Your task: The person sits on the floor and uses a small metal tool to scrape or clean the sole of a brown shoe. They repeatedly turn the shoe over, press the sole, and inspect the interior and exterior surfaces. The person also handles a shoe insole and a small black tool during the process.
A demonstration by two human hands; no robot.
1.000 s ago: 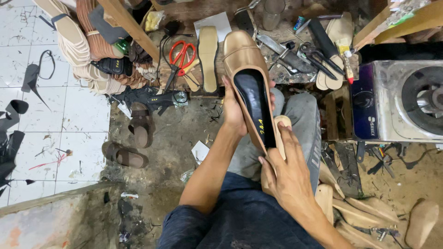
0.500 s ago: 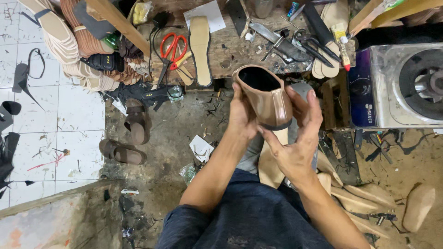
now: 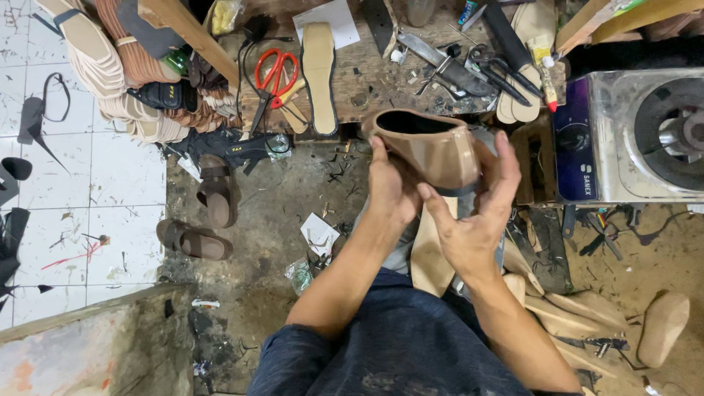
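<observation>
1. The scarred wooden workbench [image 3: 367, 81] runs across the top, a steel single-burner gas stove [image 3: 638, 136] at its right end.
2. Just below the bench, above my lap, I hold a tan leather pump-style shoe upper [image 3: 433, 150] — my left hand [image 3: 392, 191] clasps its left side, my right hand [image 3: 473, 220] curls around its heel.
3. Red-handled scissors [image 3: 275, 73] lie on the bench, just beside a beige flat insole [image 3: 320, 70].

Tan shoe [image 3: 433, 150] with a smooth, slightly glossy upper and a dark lining, held up in the air between both hands over the lap, just in front of the cluttered bench. Tipped on its side, dark opening facing up and away, back end toward the right.
</observation>
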